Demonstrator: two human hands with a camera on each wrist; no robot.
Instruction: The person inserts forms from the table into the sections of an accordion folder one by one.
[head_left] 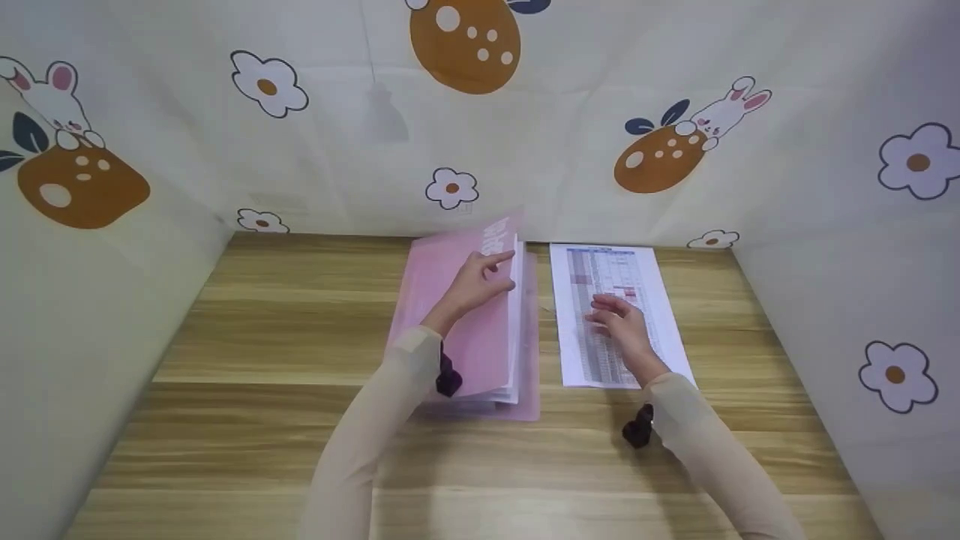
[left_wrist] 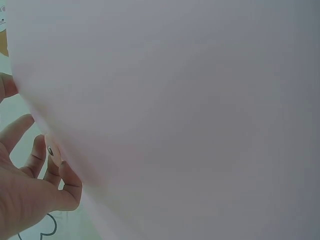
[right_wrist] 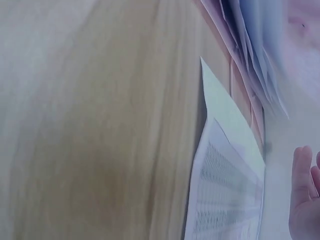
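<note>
A pink folder (head_left: 450,300) with white sheets inside lies on the table, its cover raised along the right edge. My left hand (head_left: 476,283) is over the cover, index finger and thumb spread at that edge. In the left wrist view the cover (left_wrist: 175,110) fills most of the picture, with fingertips touching its edge beside a small snap button (left_wrist: 50,150). My right hand (head_left: 621,328) hovers with loosely bent fingers over a printed sheet (head_left: 577,360) bearing a table, and holds nothing. One corner of that sheet (right_wrist: 220,100) curls up in the right wrist view.
The wooden table (head_left: 262,337) is bounded by pale curtains (head_left: 337,150) printed with rabbits and flowers at the back and both sides. The printed sheet lies a small gap to the right of the folder. Black wrist devices (head_left: 448,377) hang below both wrists.
</note>
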